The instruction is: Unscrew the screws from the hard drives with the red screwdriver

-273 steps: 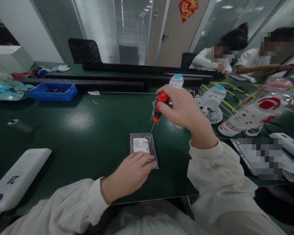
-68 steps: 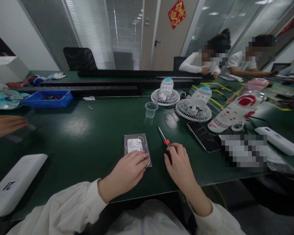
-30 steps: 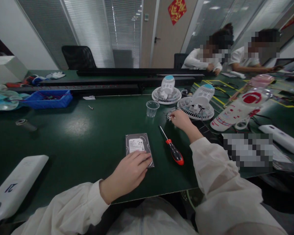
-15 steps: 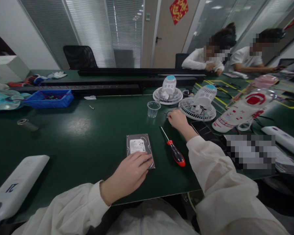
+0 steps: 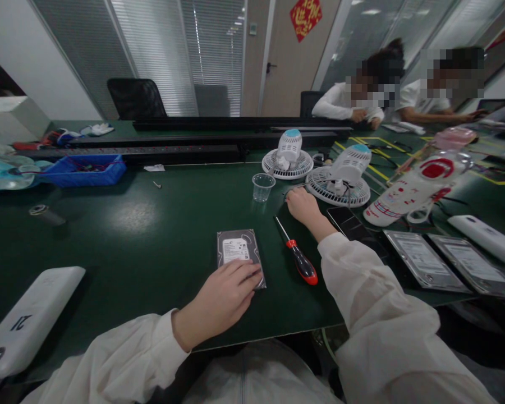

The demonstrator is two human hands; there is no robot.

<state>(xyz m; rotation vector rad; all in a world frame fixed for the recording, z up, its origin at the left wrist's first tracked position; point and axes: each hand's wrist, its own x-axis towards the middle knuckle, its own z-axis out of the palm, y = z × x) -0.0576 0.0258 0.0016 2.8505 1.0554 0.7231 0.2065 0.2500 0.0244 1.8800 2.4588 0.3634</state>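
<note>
step: fetching small bits for the drive | left hand flat, fingers spread, pinning hard drive mid-table | right hand by fan, over maybe screws, grip can't tell | screwdriver lies free | next: fine pinch

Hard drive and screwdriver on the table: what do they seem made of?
The hard drive looks like dull grey metal casing, with a white paper label. The screwdriver has a shiny metal shaft and a glossy red-and-black handle, probably plastic.
</note>
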